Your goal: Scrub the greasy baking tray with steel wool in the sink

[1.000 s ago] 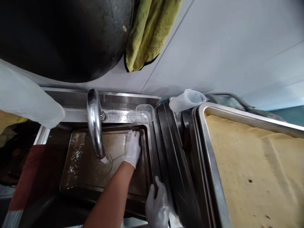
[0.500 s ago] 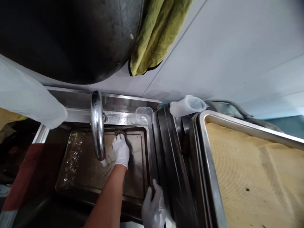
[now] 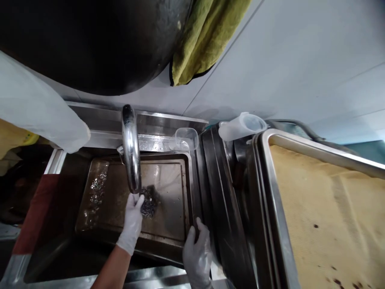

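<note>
A metal baking tray [image 3: 168, 237] lies in the sink with some water and suds at its left end. My left hand [image 3: 132, 222], in a white glove, has its thumb and fingertips around the end of the faucet spout [image 3: 131, 160]. Just right of that thumb, a dark wire scourer [image 3: 148, 202] rests on the wet tray bottom. At the tray's near right corner is my gloved right hand [image 3: 198, 253], its thumb and fingers on either side of the rim. The ends of some left fingers are hidden behind the spout.
Dark trays [image 3: 221, 192] stand on edge right of the sink, beside a stack topped by a tray with a tan sheet [image 3: 327, 208]. A clear tub [image 3: 186, 139] and a translucent jug [image 3: 242, 126] sit behind. A black wok [image 3: 99, 44] and yellow-green cloth [image 3: 207, 40] hang above.
My left hand has left the scourer at the tray's far side and come to the spout. The scourer now lies nearer the middle of the tray. My right hand stays at the corner.
</note>
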Demonstrator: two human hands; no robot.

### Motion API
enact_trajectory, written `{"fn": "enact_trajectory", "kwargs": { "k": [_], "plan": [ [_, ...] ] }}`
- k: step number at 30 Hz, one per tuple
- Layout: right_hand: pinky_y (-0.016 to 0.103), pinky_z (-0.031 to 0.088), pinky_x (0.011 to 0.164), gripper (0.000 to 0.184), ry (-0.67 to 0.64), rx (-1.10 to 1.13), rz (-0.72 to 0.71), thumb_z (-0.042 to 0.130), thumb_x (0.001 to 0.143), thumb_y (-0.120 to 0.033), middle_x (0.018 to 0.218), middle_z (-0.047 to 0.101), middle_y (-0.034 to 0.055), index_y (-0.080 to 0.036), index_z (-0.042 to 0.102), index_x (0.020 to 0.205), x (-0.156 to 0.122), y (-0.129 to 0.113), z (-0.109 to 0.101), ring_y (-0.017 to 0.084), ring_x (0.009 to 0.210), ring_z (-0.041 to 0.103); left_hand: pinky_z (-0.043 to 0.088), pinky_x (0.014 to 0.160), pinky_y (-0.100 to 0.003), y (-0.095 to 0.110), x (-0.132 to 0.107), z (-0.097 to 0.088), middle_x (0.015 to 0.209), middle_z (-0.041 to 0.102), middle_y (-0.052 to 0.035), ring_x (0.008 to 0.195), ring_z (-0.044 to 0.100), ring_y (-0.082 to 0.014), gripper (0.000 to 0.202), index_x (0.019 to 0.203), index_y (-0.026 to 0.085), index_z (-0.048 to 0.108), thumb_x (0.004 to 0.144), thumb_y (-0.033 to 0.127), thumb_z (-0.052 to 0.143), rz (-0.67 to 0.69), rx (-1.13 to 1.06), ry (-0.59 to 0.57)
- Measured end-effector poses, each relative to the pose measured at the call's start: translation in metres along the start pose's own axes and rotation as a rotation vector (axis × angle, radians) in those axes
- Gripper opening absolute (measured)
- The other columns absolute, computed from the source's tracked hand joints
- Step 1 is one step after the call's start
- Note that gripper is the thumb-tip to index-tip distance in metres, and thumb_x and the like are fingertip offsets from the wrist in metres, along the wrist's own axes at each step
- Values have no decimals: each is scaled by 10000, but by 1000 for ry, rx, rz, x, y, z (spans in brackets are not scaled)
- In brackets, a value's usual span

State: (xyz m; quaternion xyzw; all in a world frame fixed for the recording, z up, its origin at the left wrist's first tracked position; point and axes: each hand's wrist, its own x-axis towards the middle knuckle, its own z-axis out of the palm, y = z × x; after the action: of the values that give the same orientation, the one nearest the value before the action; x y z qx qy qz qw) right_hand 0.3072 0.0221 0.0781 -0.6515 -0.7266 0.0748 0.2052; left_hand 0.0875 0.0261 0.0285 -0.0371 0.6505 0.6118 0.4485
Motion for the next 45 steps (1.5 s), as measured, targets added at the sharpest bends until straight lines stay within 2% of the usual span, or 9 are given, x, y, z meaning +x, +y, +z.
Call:
{"fn": "enact_trajectory", "kwargs": {
  "k": [4,9,14,21,29,36,40,42,45],
  "plan": [
    [369,615,937,339,0,6,0,520,993,-218,1232,692,162,-121,545,1317,-2,-1,1,238,1142,684,587,845,-300,13,2,-21,1166,760,-41,982,719,-168,426,1218,270,713,796,319,726,-272,-280,-27],
    [329,606,924,339,20,-7,9,529,994,-217,1222,695,140,-124,546,1319,-1,-4,1,212,1136,683,562,1030,-498,24,2,-21,1280,745,-57,1186,702,-239,275,1067,285,743,919,323,514,-392,-447,-59],
    [332,608,916,345,59,17,19,529,995,-247,1212,704,153,-108,574,1308,2,-7,2,218,1111,697,457,1108,-713,47,-6,-28,1521,595,-24,1396,550,-381,396,1192,322,717,925,579,577,-461,-650,-315],
    [357,610,953,358,57,-4,24,536,992,-248,1231,699,126,-144,556,1334,-1,-7,2,219,1134,692,549,748,-179,49,9,-28,940,754,-12,825,684,-95,365,1001,177,745,673,228,895,-182,-266,-35],
    [333,620,907,337,66,28,16,523,996,-242,1200,707,153,-111,577,1302,1,-10,0,214,1111,702,574,955,-383,36,-25,-17,1256,741,-96,1119,704,-231,409,1112,207,732,724,271,848,-337,-359,-129],
    [348,605,912,331,49,78,62,480,1007,-262,1204,722,147,-133,586,1293,-1,-6,-4,216,1116,703,536,1046,-387,29,1,96,1142,757,-99,1028,712,-192,348,1132,164,692,804,251,766,144,-21,195],
    [364,590,951,325,18,145,103,441,1015,-263,1228,724,145,-151,605,1273,-1,-3,-5,211,1150,691,499,1144,-427,19,12,162,1321,704,-132,1253,649,-228,353,1266,183,667,926,169,573,490,350,-111],
    [372,587,961,320,14,159,134,438,1018,-288,1220,728,143,-155,620,1246,-1,-1,-4,212,1148,692,447,1214,-437,2,-3,160,1430,649,-125,1378,571,-231,448,1337,196,652,933,96,486,653,566,-328],
    [389,579,995,331,-10,184,175,433,1020,-321,1230,725,131,-165,615,1249,-3,1,-3,211,1160,685,491,1186,-397,-28,-42,110,1463,631,-118,1375,580,-208,493,1383,235,635,947,92,455,741,781,-601]
  ]
}}
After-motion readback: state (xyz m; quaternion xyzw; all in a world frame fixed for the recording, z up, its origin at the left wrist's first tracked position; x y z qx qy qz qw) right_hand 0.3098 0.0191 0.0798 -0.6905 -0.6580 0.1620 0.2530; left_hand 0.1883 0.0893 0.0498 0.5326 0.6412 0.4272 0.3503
